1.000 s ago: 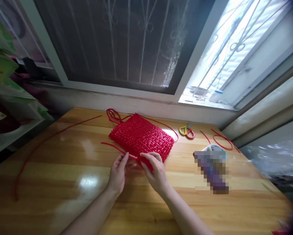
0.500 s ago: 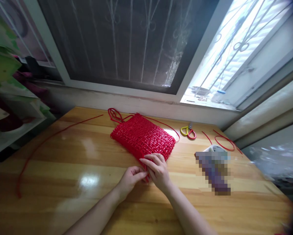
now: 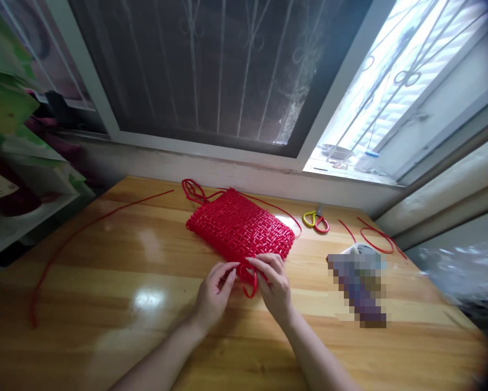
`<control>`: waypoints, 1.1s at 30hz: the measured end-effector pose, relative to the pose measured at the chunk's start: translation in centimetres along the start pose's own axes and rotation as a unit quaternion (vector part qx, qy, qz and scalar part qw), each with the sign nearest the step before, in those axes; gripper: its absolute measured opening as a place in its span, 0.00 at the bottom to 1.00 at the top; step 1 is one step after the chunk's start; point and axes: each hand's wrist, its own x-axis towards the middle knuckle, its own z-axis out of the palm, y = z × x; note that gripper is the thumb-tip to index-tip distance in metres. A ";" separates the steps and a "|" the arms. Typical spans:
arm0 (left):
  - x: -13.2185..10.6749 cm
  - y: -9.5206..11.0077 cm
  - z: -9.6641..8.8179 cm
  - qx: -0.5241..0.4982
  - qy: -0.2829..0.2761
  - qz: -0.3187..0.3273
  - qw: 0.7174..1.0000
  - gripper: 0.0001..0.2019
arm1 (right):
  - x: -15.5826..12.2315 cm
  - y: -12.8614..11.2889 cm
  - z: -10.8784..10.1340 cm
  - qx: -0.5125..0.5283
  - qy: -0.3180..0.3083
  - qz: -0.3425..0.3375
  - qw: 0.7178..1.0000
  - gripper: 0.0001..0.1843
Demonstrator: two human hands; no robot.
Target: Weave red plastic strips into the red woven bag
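A red woven bag [image 3: 244, 225] lies tilted on the wooden table, its near corner between my hands. From that corner a red cord loop [image 3: 250, 290] hangs toward me. My right hand [image 3: 274, 282] is closed at the corner, thumb and fingers pinching the cord where it meets the weave. Just left of the loop, my left hand [image 3: 217, 290] has its thumb and forefinger close together at the cord; the fingertips partly hide what is between them. Looped red handles [image 3: 193, 190] stick out at the bag's far left.
Scissors [image 3: 316, 220] with one yellow and one red handle lie right of the bag. Past them are a curled red cord [image 3: 380, 239], a roll of tape [image 3: 360, 248] and a blurred-out item [image 3: 360, 293]. A long red strand [image 3: 89, 225] curves along the left of the table [image 3: 146, 347].
The cord at the near corner now forms an open loop between my hands. My left hand has shifted slightly left and up, away from my right.
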 end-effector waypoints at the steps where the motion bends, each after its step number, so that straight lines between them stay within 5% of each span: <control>1: 0.0 -0.1 -0.1 0.025 -0.008 0.018 0.999 0.13 | 0.0 -0.1 0.0 0.006 -0.003 0.000 1.000 0.16; 9: 0.1 -0.5 0.1 0.084 -0.011 0.052 0.995 0.13 | 1.0 -0.5 -0.3 0.099 0.019 0.045 0.994 0.15; 19: 0.2 -1.9 0.6 0.112 0.017 0.056 0.992 0.14 | 2.7 0.0 0.3 0.063 0.039 0.026 0.997 0.12; 26: 0.3 -2.2 0.1 0.141 -0.028 0.048 0.988 0.16 | 3.5 1.5 0.3 0.107 -0.076 0.043 0.990 0.09; 33: 0.8 -1.6 0.0 0.164 -0.069 -0.015 0.984 0.18 | 3.5 2.4 -0.2 0.057 -0.160 -0.013 0.985 0.10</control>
